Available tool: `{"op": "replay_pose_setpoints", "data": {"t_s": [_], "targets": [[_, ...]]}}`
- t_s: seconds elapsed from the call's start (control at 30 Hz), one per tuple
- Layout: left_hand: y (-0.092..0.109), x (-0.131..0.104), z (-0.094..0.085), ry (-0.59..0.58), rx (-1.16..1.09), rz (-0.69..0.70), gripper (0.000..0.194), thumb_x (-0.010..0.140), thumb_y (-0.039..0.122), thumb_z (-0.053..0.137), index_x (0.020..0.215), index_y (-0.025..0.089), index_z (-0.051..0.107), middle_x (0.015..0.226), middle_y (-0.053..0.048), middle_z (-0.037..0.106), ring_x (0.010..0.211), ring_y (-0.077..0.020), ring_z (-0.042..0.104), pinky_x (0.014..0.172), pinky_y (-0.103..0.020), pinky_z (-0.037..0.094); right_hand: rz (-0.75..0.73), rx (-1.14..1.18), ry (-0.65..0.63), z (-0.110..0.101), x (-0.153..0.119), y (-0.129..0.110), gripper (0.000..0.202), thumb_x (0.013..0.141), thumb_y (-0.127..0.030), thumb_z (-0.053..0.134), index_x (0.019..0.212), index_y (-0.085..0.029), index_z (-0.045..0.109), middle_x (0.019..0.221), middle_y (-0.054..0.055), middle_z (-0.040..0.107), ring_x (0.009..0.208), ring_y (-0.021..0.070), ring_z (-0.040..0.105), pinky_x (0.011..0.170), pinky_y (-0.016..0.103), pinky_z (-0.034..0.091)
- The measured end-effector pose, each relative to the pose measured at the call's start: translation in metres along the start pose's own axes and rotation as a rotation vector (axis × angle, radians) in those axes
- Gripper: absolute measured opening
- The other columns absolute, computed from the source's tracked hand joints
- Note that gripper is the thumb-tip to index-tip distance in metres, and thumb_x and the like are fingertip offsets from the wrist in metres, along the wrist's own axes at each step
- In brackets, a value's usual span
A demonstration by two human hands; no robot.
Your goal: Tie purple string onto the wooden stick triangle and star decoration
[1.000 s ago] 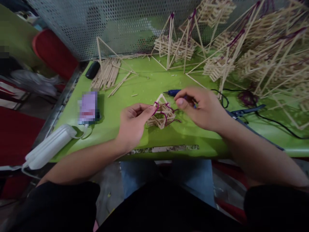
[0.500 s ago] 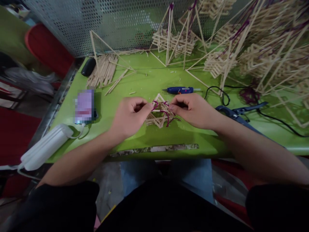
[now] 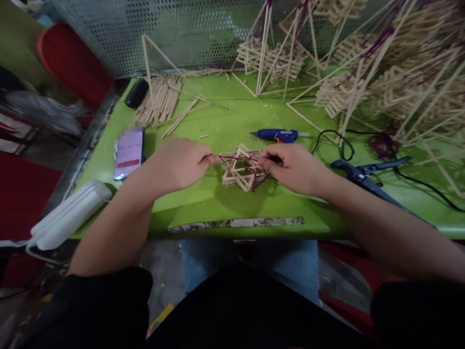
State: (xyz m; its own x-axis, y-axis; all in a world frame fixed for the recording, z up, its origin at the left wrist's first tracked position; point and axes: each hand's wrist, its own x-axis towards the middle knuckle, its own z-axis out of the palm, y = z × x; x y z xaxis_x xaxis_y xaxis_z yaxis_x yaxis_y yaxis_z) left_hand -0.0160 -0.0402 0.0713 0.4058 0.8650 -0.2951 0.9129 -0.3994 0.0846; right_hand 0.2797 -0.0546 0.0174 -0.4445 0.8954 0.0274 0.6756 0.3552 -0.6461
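A star-shaped frame of stacked thin wooden sticks (image 3: 229, 180) lies on the green table between my hands. Purple string (image 3: 232, 158) runs across its top, and loose ends curl over its near right side. My left hand (image 3: 178, 164) is closed in a pinch on one stretch of the string, just left of the frame. At the frame's right side, my right hand (image 3: 294, 169) pinches with thumb and forefinger on the string; its fingertips partly hide the grip. A blue hot glue gun (image 3: 275, 135) lies just beyond the frame.
Behind stand several stick frames with purple string (image 3: 271, 55). A bundle of sticks (image 3: 163, 99) and a black case (image 3: 136, 93) lie back left. Phone (image 3: 129, 154) and white power strip (image 3: 69, 213) are at left; blue-grey cutters (image 3: 363, 179) and a black cord (image 3: 350, 150) at right.
My left hand has moved left, away from the frame, drawing the purple string out straight. My right hand stays by the frame's right side. The whole view has shifted slightly.
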Motion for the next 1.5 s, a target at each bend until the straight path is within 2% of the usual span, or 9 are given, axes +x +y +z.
{"op": "replay_pose_setpoints", "data": {"t_s": [0.13,0.2,0.33,0.47,0.67,1.07,1.27,1.37,1.5], "targets": [[-0.003,-0.002,0.001,0.046,0.072,-0.007,0.045,0.114,0.046,0.048,0.099,0.022,0.083,0.079,-0.007,0.076,0.073,-0.0245,0.068,0.089,-0.039,0.049,-0.011,-0.030,-0.005,-0.002,0.001,-0.002,0.028,0.108,-0.037,0.062,0.086,-0.021,0.068,0.078,0.005,0.071,0.072,0.0202,0.057,0.072,0.037,0.037],[-0.002,-0.007,-0.001,0.122,0.064,0.013,0.041,0.112,0.049,0.054,0.106,0.021,0.082,0.090,-0.008,0.080,0.082,-0.0265,0.072,0.096,-0.042,0.051,-0.007,-0.045,-0.011,-0.003,0.001,-0.002,0.028,0.108,-0.038,0.062,0.086,-0.021,0.067,0.077,0.005,0.069,0.072,0.0203,0.056,0.072,0.037,0.036],[0.007,-0.016,-0.004,0.287,-0.093,0.097,0.035,0.108,0.052,0.066,0.115,0.021,0.081,0.113,-0.010,0.083,0.100,-0.0278,0.075,0.093,-0.038,0.053,-0.016,-0.051,-0.006,-0.003,0.000,-0.004,0.028,0.108,-0.035,0.063,0.084,-0.021,0.066,0.074,0.003,0.065,0.068,0.0185,0.052,0.071,0.037,0.035],[0.021,-0.014,0.006,0.264,-0.210,0.195,0.028,0.105,0.048,0.073,0.112,0.023,0.082,0.106,-0.006,0.082,0.093,-0.0238,0.074,0.084,-0.036,0.052,-0.032,-0.047,0.015,-0.002,-0.002,-0.005,0.029,0.107,-0.031,0.064,0.080,-0.022,0.062,0.071,0.001,0.061,0.066,0.0172,0.050,0.070,0.037,0.034],[0.030,-0.002,0.023,0.268,-0.183,0.184,0.024,0.107,0.045,0.073,0.116,0.024,0.082,0.107,-0.005,0.082,0.092,-0.0249,0.073,0.085,-0.038,0.052,-0.040,-0.053,0.034,-0.002,-0.002,-0.004,0.028,0.106,-0.029,0.065,0.079,-0.022,0.062,0.071,0.002,0.063,0.066,0.0172,0.051,0.069,0.037,0.034],[0.032,0.000,0.023,0.258,-0.210,0.178,0.020,0.108,0.040,0.074,0.114,0.025,0.085,0.113,-0.005,0.084,0.099,-0.0263,0.076,0.091,-0.039,0.056,-0.017,-0.008,0.023,-0.007,-0.002,-0.003,0.015,0.103,-0.030,0.067,0.090,-0.022,0.070,0.086,0.007,0.076,0.075,0.0227,0.064,0.073,0.038,0.042],[0.032,0.001,0.024,0.264,-0.180,0.170,0.021,0.108,0.038,0.070,0.114,0.024,0.085,0.112,-0.006,0.083,0.099,-0.0257,0.075,0.091,-0.038,0.056,0.017,-0.020,0.102,-0.010,-0.001,0.004,0.007,0.095,-0.026,0.073,0.090,-0.024,0.068,0.088,0.008,0.076,0.077,0.0252,0.065,0.074,0.040,0.045],[0.033,0.000,0.023,0.263,-0.158,0.169,0.022,0.108,0.038,0.068,0.114,0.024,0.085,0.112,-0.007,0.082,0.099,-0.0267,0.075,0.088,-0.039,0.056,0.007,0.103,0.128,-0.010,-0.001,0.006,0.010,0.090,-0.023,0.075,0.088,-0.025,0.065,0.088,0.006,0.075,0.079,0.0245,0.067,0.074,0.040,0.047],[0.033,-0.001,0.023,0.265,-0.154,0.177,0.025,0.109,0.039,0.066,0.113,0.023,0.085,0.112,-0.008,0.082,0.097,-0.0266,0.074,0.088,-0.039,0.056,0.098,0.432,0.034,-0.020,0.002,0.005,0.021,0.086,-0.023,0.078,0.095,-0.027,0.059,0.078,0.001,0.073,0.067,0.0190,0.059,0.065,0.036,0.042]]}}
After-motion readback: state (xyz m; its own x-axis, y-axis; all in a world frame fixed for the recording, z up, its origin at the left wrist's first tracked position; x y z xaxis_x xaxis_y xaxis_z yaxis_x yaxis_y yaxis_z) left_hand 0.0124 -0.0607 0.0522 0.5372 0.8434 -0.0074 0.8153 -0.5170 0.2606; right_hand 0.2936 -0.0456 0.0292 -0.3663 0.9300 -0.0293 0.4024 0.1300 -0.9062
